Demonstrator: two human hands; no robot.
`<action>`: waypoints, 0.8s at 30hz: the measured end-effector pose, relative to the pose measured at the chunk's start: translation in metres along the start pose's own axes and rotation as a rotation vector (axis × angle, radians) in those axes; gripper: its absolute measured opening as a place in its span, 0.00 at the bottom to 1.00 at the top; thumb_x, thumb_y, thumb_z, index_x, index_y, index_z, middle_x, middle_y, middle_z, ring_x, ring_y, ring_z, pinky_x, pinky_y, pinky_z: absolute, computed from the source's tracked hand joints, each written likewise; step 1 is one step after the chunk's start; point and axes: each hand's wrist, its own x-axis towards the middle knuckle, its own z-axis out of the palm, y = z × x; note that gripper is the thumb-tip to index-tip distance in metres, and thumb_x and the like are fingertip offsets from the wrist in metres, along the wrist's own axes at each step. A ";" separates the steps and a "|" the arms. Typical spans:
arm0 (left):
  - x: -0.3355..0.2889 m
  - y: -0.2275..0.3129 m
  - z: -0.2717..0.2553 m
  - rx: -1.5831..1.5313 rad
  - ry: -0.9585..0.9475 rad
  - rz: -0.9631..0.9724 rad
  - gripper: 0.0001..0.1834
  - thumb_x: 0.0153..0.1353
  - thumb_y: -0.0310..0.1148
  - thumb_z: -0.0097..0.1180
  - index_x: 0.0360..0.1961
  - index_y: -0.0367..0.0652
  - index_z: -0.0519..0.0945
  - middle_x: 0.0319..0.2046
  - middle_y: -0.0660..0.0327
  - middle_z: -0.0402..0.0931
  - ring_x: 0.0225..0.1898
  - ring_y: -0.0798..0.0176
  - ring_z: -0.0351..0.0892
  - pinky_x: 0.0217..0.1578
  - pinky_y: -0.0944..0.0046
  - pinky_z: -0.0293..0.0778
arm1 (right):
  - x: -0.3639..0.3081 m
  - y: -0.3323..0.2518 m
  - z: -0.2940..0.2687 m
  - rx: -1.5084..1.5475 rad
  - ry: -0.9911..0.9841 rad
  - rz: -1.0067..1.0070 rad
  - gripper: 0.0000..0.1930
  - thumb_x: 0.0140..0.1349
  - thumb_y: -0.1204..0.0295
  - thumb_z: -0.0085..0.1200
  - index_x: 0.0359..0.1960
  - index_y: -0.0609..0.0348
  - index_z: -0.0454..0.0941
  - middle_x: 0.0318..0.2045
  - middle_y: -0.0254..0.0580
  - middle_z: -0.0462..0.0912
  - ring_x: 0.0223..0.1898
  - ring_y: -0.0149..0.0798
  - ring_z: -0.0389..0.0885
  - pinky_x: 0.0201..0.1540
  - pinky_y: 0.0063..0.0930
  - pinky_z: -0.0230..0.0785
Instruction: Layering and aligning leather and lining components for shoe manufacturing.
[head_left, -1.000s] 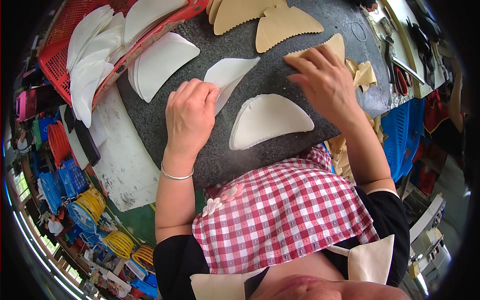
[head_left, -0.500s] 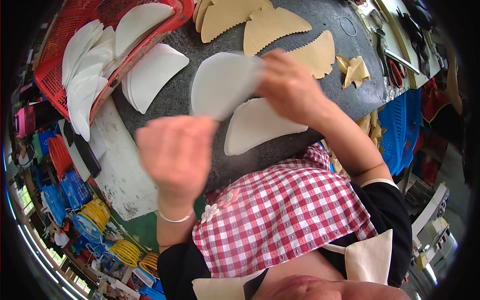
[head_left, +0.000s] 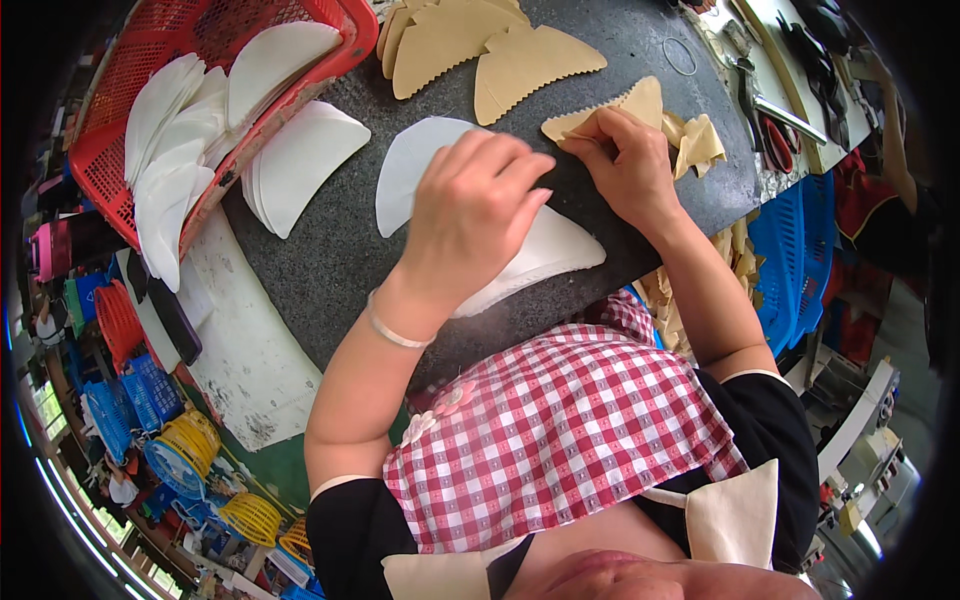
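shifted since the earlier frame: left hand [head_left: 465,215] brought inward over the dark tabletop [head_left: 310,280]; right hand [head_left: 630,165] drawn away from the single white piece [head_left: 410,170] and onto the serrated tan piece [head_left: 635,100]. find the white piece apparently laid down, partly covered by the left hand, just beyond and to the left of the white stack [head_left: 555,245]; overlap between the two hidden.

check hand states. right: gripping, with thumb and fingertips pinched at the toothed edge of the tan piece. left: fingers half curled, thumb apart from the forefinger; underside out of view, so cannot tell of any hold there.

locate the tan piece at the right of the tabletop, just beside the crumpled tan scrap [head_left: 700,145] and well apart from the red basket [head_left: 105,160].

read the step in hand, by judgement, as picking up the tan piece by its edge. for the next move, allow for a firm pinch, a clean lift without snagging the teeth, and a left hand ready to steady the white piece.
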 end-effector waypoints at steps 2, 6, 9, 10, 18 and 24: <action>0.015 -0.004 0.018 -0.008 0.006 0.047 0.14 0.53 0.25 0.69 0.42 0.42 0.84 0.39 0.58 0.81 0.44 0.53 0.81 0.46 0.55 0.76 | -0.001 0.004 0.000 0.197 -0.011 0.070 0.07 0.64 0.74 0.62 0.39 0.64 0.86 0.27 0.37 0.84 0.28 0.34 0.80 0.36 0.32 0.75; 0.021 -0.011 0.038 0.059 -0.085 0.130 0.16 0.53 0.22 0.67 0.45 0.41 0.83 0.44 0.59 0.83 0.49 0.54 0.82 0.48 0.56 0.76 | -0.003 0.034 -0.032 0.480 0.224 0.155 0.09 0.70 0.76 0.55 0.44 0.63 0.87 0.32 0.32 0.85 0.31 0.24 0.78 0.33 0.20 0.68; 0.020 -0.012 0.039 0.103 -0.139 0.170 0.19 0.53 0.22 0.67 0.47 0.41 0.83 0.46 0.58 0.84 0.49 0.54 0.83 0.47 0.56 0.77 | 0.007 0.022 -0.090 0.768 0.897 -0.184 0.08 0.68 0.80 0.56 0.46 0.69 0.84 0.39 0.44 0.88 0.37 0.33 0.86 0.44 0.30 0.80; 0.019 -0.013 0.034 0.115 -0.146 0.173 0.19 0.53 0.22 0.68 0.49 0.41 0.83 0.46 0.58 0.84 0.47 0.53 0.83 0.46 0.55 0.78 | 0.018 -0.001 -0.100 0.507 1.065 -0.307 0.08 0.67 0.81 0.58 0.45 0.70 0.84 0.40 0.47 0.89 0.38 0.38 0.87 0.45 0.31 0.81; 0.001 0.024 -0.023 -0.861 -0.009 -0.396 0.09 0.70 0.27 0.61 0.48 0.34 0.81 0.38 0.58 0.87 0.40 0.67 0.88 0.37 0.70 0.81 | 0.006 -0.049 -0.037 0.072 0.252 -0.831 0.12 0.51 0.81 0.65 0.40 0.64 0.86 0.39 0.45 0.88 0.37 0.45 0.86 0.38 0.32 0.80; -0.019 0.026 -0.028 -0.782 0.029 -0.515 0.08 0.73 0.25 0.56 0.46 0.32 0.83 0.36 0.57 0.87 0.40 0.67 0.89 0.35 0.72 0.83 | -0.003 -0.062 -0.023 0.195 0.114 -0.645 0.10 0.50 0.81 0.67 0.36 0.62 0.85 0.38 0.41 0.87 0.33 0.41 0.85 0.34 0.32 0.79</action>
